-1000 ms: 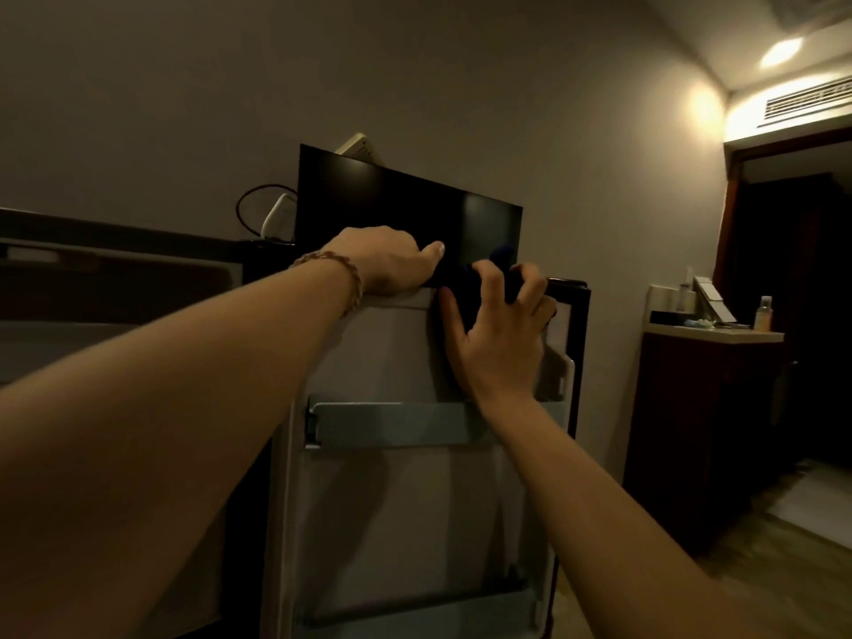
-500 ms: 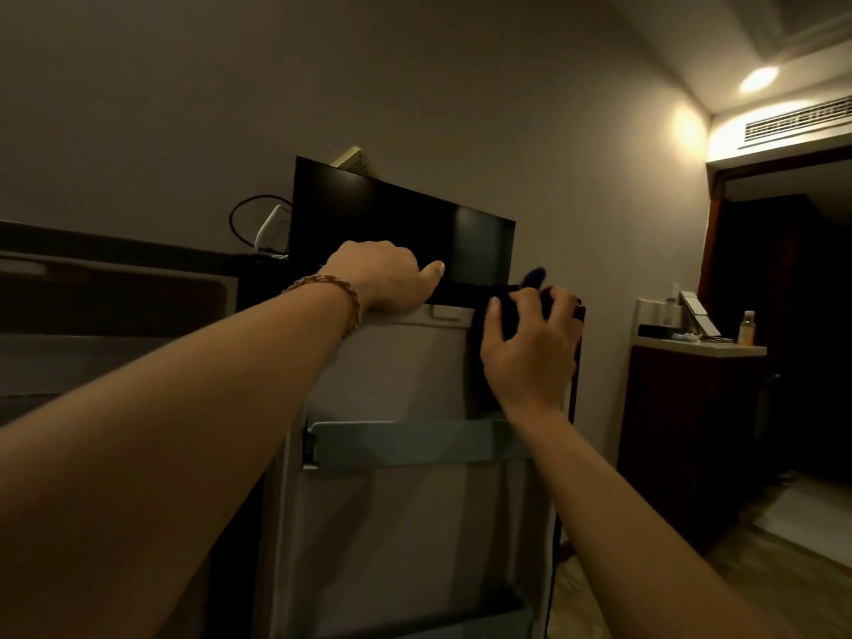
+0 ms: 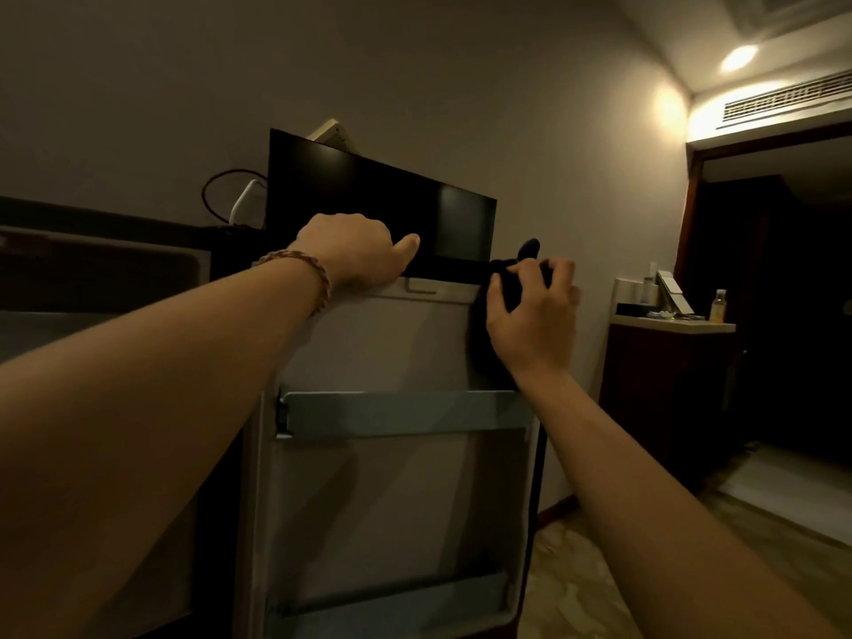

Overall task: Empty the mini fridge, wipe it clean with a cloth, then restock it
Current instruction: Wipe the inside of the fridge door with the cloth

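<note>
I note the left hand [image 3: 355, 251] curled over the open fridge door [image 3: 369, 343] top edge. Right hand [image 3: 535, 315] bunches the dark cloth [image 3: 507, 288] at the door's 1 o'clock corner. Cloth judged soft, light; grip it bunched.

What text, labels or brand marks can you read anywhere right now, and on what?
None readable.
Small bottle on the side counter: any label is too small and dim to read.
Fridge door, its shelf rail, the dark cloth and the black panel: no print visible.
</note>
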